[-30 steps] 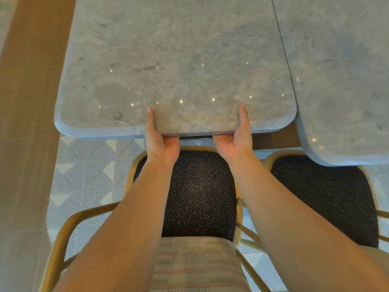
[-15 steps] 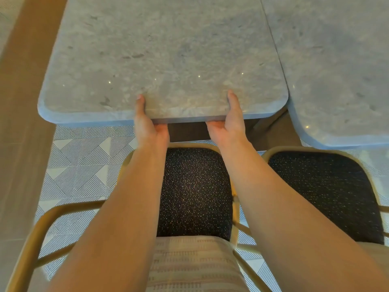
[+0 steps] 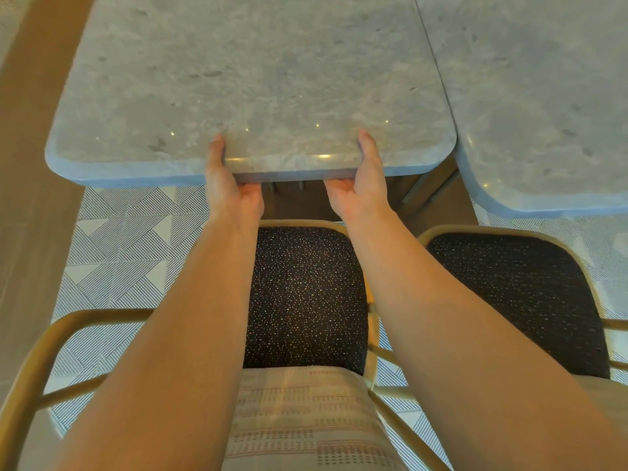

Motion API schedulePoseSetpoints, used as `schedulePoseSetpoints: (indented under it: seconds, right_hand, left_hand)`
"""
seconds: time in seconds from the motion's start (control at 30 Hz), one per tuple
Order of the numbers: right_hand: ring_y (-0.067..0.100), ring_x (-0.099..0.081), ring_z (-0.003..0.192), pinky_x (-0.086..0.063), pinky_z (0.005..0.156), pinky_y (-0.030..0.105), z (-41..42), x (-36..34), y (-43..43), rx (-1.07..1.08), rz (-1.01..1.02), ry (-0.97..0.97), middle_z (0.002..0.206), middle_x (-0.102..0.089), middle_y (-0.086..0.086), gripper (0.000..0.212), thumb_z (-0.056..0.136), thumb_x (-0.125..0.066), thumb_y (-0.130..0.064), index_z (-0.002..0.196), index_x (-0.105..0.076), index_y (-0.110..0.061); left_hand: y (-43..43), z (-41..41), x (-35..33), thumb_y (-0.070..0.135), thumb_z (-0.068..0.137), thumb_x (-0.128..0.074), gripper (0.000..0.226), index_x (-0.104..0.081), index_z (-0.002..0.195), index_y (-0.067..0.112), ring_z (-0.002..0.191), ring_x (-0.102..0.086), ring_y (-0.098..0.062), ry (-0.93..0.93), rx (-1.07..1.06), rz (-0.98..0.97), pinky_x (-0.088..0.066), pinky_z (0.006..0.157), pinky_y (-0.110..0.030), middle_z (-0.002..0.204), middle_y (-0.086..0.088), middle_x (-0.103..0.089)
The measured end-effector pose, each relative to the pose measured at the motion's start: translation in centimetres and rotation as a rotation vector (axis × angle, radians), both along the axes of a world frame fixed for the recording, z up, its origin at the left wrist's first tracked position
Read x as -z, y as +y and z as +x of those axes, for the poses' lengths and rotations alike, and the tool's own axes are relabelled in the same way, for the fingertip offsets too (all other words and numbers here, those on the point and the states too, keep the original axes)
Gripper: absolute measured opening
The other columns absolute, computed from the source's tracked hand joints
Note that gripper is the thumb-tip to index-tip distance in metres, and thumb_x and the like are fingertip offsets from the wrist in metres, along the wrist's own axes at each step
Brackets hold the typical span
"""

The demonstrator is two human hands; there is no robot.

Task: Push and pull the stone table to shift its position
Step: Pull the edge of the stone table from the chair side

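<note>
1. A grey stone table (image 3: 251, 90) fills the upper middle of the view, its rounded near edge facing the person.
2. The left hand (image 3: 227, 185) and right hand (image 3: 362, 185) clasp that near edge. Each thumb lies flat on the top surface; the other fingers curl beneath the slab and are hidden, so how tightly they close cannot be told.
3. A second stone table (image 3: 543, 96) sits just beside it on the right, with only a thin seam between them.
4. Below the hands, a dark speckled chair seat (image 3: 306, 294) stands close to the edge; another chair (image 3: 516, 300) is to its right.
5. Risk, as a judgement: pulling toward the body could trap the hidden fingers between slab and chair, and a skewed push could knock the neighbouring top.
</note>
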State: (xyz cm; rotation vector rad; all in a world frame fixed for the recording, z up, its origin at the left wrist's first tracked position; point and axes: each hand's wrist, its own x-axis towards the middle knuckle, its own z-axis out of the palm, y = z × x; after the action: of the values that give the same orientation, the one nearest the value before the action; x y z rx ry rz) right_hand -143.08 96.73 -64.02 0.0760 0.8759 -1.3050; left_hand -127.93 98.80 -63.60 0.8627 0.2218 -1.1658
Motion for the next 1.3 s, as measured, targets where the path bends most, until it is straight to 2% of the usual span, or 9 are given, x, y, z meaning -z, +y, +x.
schedulePoseSetpoints:
  seconds: [0.17,0.27,0.43,0.53,0.67,0.77,0.87,0.97,1.3]
  right_hand:
    - [0.03,-0.076,0.108,-0.057,0.107,0.052,-0.1,-0.1,0.7,0.005,0.01,-0.002,0.11,-0.079,0.012,0.021,0.097,-0.077,-0.025,0.114,-0.067,-0.015]
    - [0.031,-0.073,0.116,-0.056,0.109,0.053,-0.1,-0.1,1.0,0.019,0.006,-0.011,0.12,-0.076,0.014,0.031,0.096,-0.077,-0.024,0.124,-0.065,-0.015]
    - [0.031,-0.072,0.118,-0.055,0.11,0.053,-0.1,-0.1,2.0,0.027,0.008,-0.007,0.122,-0.075,0.014,0.037,0.097,-0.076,-0.024,0.131,-0.063,-0.015]
    - [0.031,-0.071,0.121,-0.053,0.112,0.052,-0.2,0.0,2.6,0.021,-0.003,-0.018,0.126,-0.074,0.014,0.031,0.099,-0.074,-0.024,0.127,-0.065,-0.014]
    - [0.031,-0.07,0.124,-0.052,0.113,0.053,-0.3,0.0,3.5,0.033,-0.001,-0.022,0.132,-0.073,0.015,0.042,0.099,-0.074,-0.024,0.138,-0.061,-0.014]
    - [0.031,-0.07,0.123,-0.052,0.113,0.052,-0.4,0.0,4.2,0.028,-0.005,-0.03,0.13,-0.074,0.014,0.037,0.099,-0.074,-0.023,0.133,-0.063,-0.013]
    - [0.031,-0.07,0.122,-0.052,0.113,0.053,-0.5,-0.1,4.7,0.027,-0.005,-0.035,0.125,-0.074,0.014,0.029,0.099,-0.074,-0.023,0.125,-0.064,-0.015]
    - [0.03,-0.07,0.123,-0.052,0.113,0.053,-0.6,0.0,5.1,0.033,0.0,-0.026,0.129,-0.073,0.013,0.041,0.099,-0.074,-0.023,0.136,-0.06,-0.015]
    - [0.03,-0.069,0.125,-0.054,0.111,0.052,-0.6,-0.1,6.3,0.013,0.027,0.016,0.133,-0.072,0.013,0.049,0.098,-0.075,-0.027,0.143,-0.058,-0.016]
  left_hand:
    - [0.6,-0.2,-0.3,0.013,0.099,-0.076,0.024,-0.066,0.12,0.009,0.083,-0.08,-0.022,0.007,-0.009,0.002,-0.067,0.067,-0.035,0.086,-0.006,-0.082]
    - [1.0,-0.3,-0.1,0.013,0.099,-0.075,0.03,-0.066,0.127,0.008,0.086,-0.079,-0.023,-0.006,-0.014,0.001,-0.068,0.072,-0.036,0.093,-0.007,-0.081]
    - [1.9,-0.3,-0.3,0.013,0.1,-0.074,0.014,-0.067,0.112,0.008,0.09,-0.079,-0.024,0.007,-0.019,-0.006,-0.067,0.087,-0.041,0.092,-0.008,-0.081]
    - [2.7,-0.5,-0.4,0.013,0.1,-0.074,0.014,-0.068,0.112,0.008,0.079,-0.08,-0.022,0.014,-0.015,-0.014,-0.068,0.075,-0.037,0.084,-0.007,-0.083]
    - [3.9,-0.7,-0.5,0.013,0.101,-0.073,0.033,-0.064,0.133,0.006,0.084,-0.079,-0.022,0.006,-0.018,-0.013,-0.066,0.071,-0.036,0.092,-0.007,-0.081]
    - [4.5,-0.9,-0.6,0.013,0.102,-0.071,0.04,-0.062,0.14,0.006,0.087,-0.078,-0.022,-0.001,-0.02,-0.012,-0.065,0.072,-0.035,0.097,-0.008,-0.08]
    - [5.0,-1.0,-0.6,0.013,0.102,-0.072,0.033,-0.064,0.134,0.007,0.082,-0.08,-0.021,0.003,-0.02,-0.017,-0.066,0.068,-0.035,0.09,-0.007,-0.082]
    - [5.3,-1.0,-0.6,0.013,0.102,-0.071,0.021,-0.065,0.122,0.008,0.071,-0.081,-0.018,0.001,-0.012,-0.025,-0.064,0.059,-0.031,0.077,-0.004,-0.082]
    - [6.2,-0.9,0.2,0.015,0.103,-0.071,0.016,-0.065,0.117,0.011,0.071,-0.082,-0.017,-0.021,-0.012,-0.034,-0.064,0.059,-0.03,0.08,-0.003,-0.084]
